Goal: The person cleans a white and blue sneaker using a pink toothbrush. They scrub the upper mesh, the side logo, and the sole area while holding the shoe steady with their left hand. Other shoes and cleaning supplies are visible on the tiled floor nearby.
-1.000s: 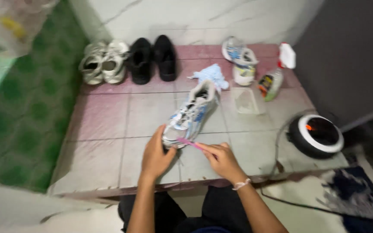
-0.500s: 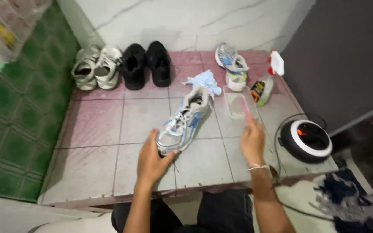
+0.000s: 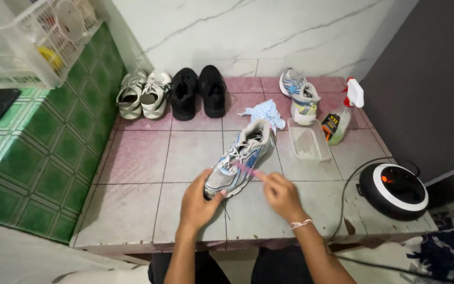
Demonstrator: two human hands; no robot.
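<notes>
A silver and blue running shoe (image 3: 245,155) lies on the tiled platform (image 3: 132,158), toe toward me. My left hand (image 3: 198,202) grips its toe end. My right hand (image 3: 282,195) holds a thin pink brush (image 3: 244,168) whose tip rests on the shoe's forefoot near the laces. A clear plastic tub (image 3: 308,141) sits just right of the shoe, and a crumpled pale blue cloth (image 3: 265,113) lies behind its heel.
Along the back wall stand a grey-white pair of sneakers (image 3: 143,93), a black pair (image 3: 198,92) and the matching blue shoe (image 3: 300,94). A spray bottle (image 3: 340,118) lies at the right. A round black-and-white appliance (image 3: 394,189) with a cord sits at the right edge. A white basket (image 3: 38,37) is at upper left.
My right hand went out to the clear tub with the brush, then came back to the shoe's forefoot. My left hand stayed on the toe.
</notes>
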